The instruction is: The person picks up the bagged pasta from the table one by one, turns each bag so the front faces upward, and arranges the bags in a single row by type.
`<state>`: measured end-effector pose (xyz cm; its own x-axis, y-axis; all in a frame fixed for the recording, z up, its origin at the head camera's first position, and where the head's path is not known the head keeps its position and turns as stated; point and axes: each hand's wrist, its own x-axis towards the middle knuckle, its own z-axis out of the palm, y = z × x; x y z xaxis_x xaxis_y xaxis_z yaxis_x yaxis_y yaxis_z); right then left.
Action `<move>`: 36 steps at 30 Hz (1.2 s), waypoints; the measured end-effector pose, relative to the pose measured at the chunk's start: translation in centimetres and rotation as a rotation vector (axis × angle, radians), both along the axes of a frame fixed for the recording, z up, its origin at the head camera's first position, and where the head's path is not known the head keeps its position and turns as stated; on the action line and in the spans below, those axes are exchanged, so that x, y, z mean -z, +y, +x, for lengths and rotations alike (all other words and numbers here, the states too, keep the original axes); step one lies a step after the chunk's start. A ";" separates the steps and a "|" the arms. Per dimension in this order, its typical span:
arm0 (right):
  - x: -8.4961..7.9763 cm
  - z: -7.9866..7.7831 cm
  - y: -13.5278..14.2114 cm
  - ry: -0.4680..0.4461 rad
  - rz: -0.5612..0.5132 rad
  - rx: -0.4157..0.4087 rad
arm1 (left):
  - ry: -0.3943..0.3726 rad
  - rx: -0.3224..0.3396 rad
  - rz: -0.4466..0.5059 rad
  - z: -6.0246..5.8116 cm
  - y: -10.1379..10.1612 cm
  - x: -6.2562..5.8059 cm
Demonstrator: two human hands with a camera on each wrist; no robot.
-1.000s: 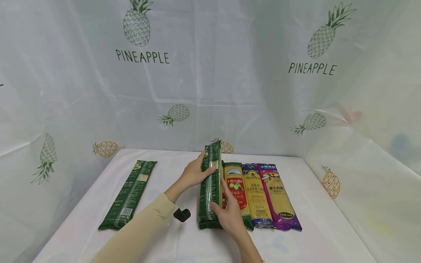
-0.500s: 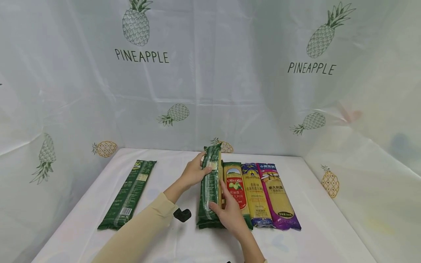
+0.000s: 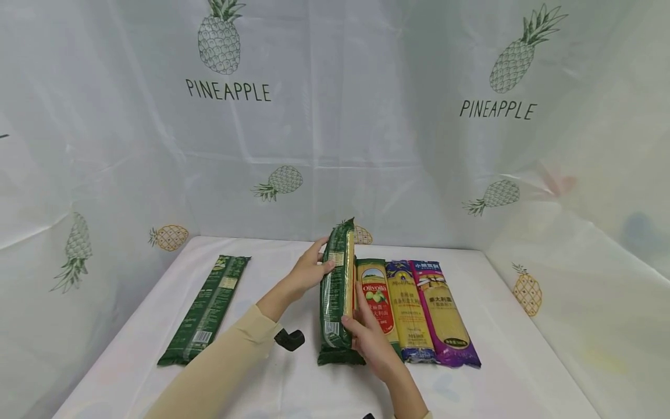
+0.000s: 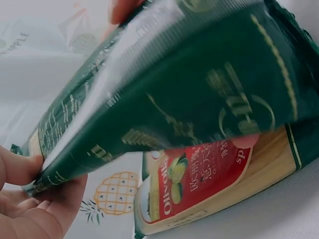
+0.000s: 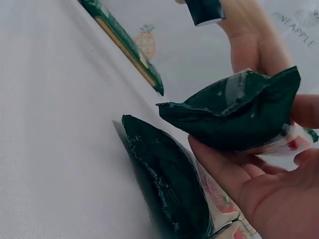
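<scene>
Both hands hold a green spaghetti packet point(image 3: 335, 291), tilted with its far end raised. My left hand point(image 3: 306, 272) grips the upper part, thumb on the printed face; the left wrist view shows its fingers point(image 4: 50, 214) wrapped round that end. My right hand point(image 3: 373, 344) holds the lower right edge, and in the right wrist view it cradles the sealed end from below. Under the held packet, the dark green end of another packet point(image 5: 169, 184) lies on the table. Just right is a spaghetti packet with a red Olivoila label point(image 3: 378, 299).
Further right lie a yellow and blue spaghetti packet point(image 3: 410, 311) and a purple one point(image 3: 445, 314), side by side. A separate green packet point(image 3: 206, 311) lies at the left of the white-covered table point(image 3: 262, 384). A pineapple-print curtain point(image 3: 366, 134) stands behind.
The held packet has turned, showing more of its yellowish right side, and its far end is slightly higher. My right hand has shifted a little right along its edge.
</scene>
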<state>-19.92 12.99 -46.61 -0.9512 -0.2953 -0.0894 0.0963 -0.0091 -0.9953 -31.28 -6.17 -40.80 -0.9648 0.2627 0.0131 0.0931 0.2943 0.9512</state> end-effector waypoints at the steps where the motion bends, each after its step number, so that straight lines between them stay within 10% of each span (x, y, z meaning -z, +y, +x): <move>1: 0.1 0.0 0.0 0.003 -0.007 -0.008 | -0.003 0.006 -0.003 0.1 0.1 0.0; 22: 1.0 0.2 -0.3 0.202 0.071 0.164 | 0.202 0.061 -0.333 0.3 0.8 0.4; 36: 0.5 0.1 -0.7 0.212 0.131 0.206 | 0.228 0.027 -0.231 0.7 1.2 1.3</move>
<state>-19.84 12.28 -47.13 -0.9913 -0.0940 0.0927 -0.1039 0.1226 -0.9870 -30.54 -4.96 -42.09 -0.9365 0.3090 0.1656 0.3070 0.4945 0.8132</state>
